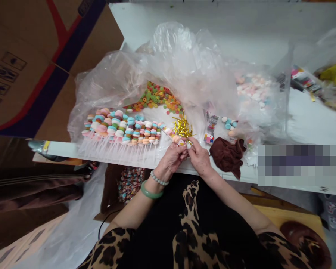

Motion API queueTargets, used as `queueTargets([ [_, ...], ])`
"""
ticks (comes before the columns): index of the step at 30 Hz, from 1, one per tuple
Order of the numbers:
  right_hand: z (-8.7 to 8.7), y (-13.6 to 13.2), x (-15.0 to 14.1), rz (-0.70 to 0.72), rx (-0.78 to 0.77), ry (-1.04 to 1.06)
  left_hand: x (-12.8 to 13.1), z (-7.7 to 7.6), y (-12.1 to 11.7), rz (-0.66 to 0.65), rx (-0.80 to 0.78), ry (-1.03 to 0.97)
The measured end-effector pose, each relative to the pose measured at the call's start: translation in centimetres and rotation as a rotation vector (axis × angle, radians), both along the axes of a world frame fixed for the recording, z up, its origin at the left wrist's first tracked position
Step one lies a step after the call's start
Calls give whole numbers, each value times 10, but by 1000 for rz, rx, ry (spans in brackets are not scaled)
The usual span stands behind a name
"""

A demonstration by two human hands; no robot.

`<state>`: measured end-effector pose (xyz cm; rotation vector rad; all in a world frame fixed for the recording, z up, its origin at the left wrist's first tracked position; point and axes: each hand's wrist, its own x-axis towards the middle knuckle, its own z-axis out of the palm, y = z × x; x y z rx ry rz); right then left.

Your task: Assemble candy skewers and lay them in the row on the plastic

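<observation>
head view, looking down on a long white table edge (61, 149): pastel pink, blue and cream candy discs threaded on thin white sticks (120, 129) lie side by side in a packed row, so a good number are already made up. still loose are a heap of small green, orange and red candy rings (154, 98) and more pastel discs under clear crumpled plastic film (253, 91). a bunch of shiny gold metallic twist ties (182, 127) stands just above the hands, and a heap of similar candy sticks (131, 184) shows below the table edge.

both forearms come up from the person's lap, bent at the elbows, and the hands meet at the table edge. the left hand (172, 158), with a green jade bangle (151, 190) and a pale bead bracelet (159, 178) at its wrist, is closed in a pinch on a small candy stick (181, 143). the right hand (199, 157) is closed on the same stick from the other side, though the fingers hide its exact hold. a crumpled brown cloth (227, 157) lies just beside the right hand.
</observation>
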<state>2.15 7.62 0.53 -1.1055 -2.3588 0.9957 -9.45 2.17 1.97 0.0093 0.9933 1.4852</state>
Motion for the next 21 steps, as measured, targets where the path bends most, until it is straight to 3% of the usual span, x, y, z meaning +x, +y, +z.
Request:
queueTargets([
  [6,-1,-8,5,82,542,-63,-4,9,-7,-26,-57,-170],
  [9,-6,-19,5,145,636,-45,-3,8,-6,34,-126,-195],
  [11,-6,-26,6,224,608,12,-1,5,-5,74,-162,-136],
  [13,-2,-30,9,262,474,96,-1,2,-6,94,-144,-82],
  [15,7,-28,11,177,239,196,-1,2,-9,94,-64,-26],
  [18,20,-17,8,-40,-235,370,2,4,-14,82,72,65],
  [21,26,-6,-5,-83,-774,560,6,4,-16,60,172,71],
])
